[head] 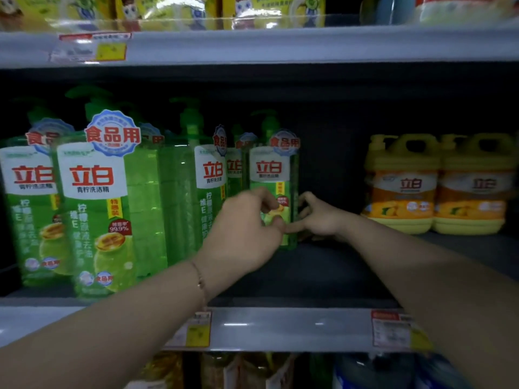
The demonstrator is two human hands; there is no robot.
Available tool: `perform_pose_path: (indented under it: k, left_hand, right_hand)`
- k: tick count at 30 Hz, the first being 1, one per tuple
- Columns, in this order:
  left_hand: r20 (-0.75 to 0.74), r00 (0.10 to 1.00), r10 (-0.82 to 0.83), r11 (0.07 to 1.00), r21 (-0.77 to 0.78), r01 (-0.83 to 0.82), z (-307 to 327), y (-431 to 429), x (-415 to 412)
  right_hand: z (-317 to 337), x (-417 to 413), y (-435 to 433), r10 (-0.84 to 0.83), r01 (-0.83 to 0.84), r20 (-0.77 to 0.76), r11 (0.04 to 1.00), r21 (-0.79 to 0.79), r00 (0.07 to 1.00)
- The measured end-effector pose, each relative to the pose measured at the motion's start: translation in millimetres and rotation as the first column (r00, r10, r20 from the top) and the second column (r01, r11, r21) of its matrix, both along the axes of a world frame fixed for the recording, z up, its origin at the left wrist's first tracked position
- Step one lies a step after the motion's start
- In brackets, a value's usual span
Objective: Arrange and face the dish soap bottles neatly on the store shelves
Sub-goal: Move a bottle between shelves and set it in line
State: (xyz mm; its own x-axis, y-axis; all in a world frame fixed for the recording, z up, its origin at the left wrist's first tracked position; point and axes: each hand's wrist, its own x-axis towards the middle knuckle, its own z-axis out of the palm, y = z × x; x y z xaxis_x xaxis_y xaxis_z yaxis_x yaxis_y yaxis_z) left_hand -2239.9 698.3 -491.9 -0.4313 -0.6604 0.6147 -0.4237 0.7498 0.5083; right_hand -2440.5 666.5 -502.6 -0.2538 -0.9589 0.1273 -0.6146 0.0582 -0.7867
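Note:
A green pump bottle of dish soap (273,169) stands upright deep on the middle shelf (295,327), its white label facing me. My left hand (247,223) grips its lower left side with curled fingers. My right hand (314,217) holds its lower right side, thumb across the front and fingers curled behind. Several more green bottles (95,192) stand to the left, the nearest at the shelf's front edge. One green bottle (179,197) shows its bare side, not its label.
Two yellow jug bottles (401,186) with orange labels stand at the right of the same shelf, with bare dark shelf between them and the held bottle. Price tags (390,329) hang on the shelf edge. The shelf above (280,46) holds yellow packs; more goods sit below.

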Motion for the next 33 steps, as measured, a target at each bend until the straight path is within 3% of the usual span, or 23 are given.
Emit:
perform_pose_path:
  k: [1,3,6,10,12,15,17,20,27,33]
  left_hand:
    - [0.006,1.000,0.028,0.988,-0.153,-0.027,2,3,10]
    - [0.059,0.985,0.160,0.867,-0.485,-0.112,3,3,29]
    - [0.117,0.942,0.313,0.733,-0.661,-0.162,-5,-9,52]
    - [0.092,0.923,0.374,0.807,-0.522,-0.275,-17,-24,73]
    - [0.043,0.928,0.371,0.842,-0.437,-0.316,-20,-27,77]
    - [-0.010,0.940,0.341,0.879,-0.352,-0.322,-21,-24,75]
    - [-0.026,0.939,0.342,0.894,-0.298,-0.334,-24,-19,70]
    - [-0.009,0.930,0.367,0.913,-0.187,-0.363,-29,-9,58]
    - [-0.038,0.928,0.370,0.923,-0.103,-0.372,-29,-10,51]
    - [0.056,0.916,0.397,0.916,-0.082,-0.392,-34,-3,45]
  right_hand:
    - [0,8,-4,0.017,-0.018,-0.009,1.000,-0.016,1.000]
    - [-1,27,-11,0.045,-0.044,0.004,0.998,-0.046,0.999]
    - [-8,53,-29,0.037,-0.035,0.013,0.991,-0.129,0.999]
    - [-15,85,-45,0.012,-0.013,-0.003,0.983,-0.185,1.000]
    - [-14,95,-45,0.023,-0.015,0.049,0.986,-0.166,0.999]
    - [-2,111,-33,-0.016,0.084,0.221,0.949,-0.304,0.975]
    - [5,125,-21,0.125,-0.003,0.392,0.954,-0.299,0.911]
    - [3,137,-11,0.285,-0.175,0.506,0.951,-0.255,0.814]
    - [-9,135,-3,0.209,-0.058,0.500,0.952,-0.299,0.840]
    - [-12,149,-2,0.265,-0.163,0.525,0.959,-0.233,0.809]
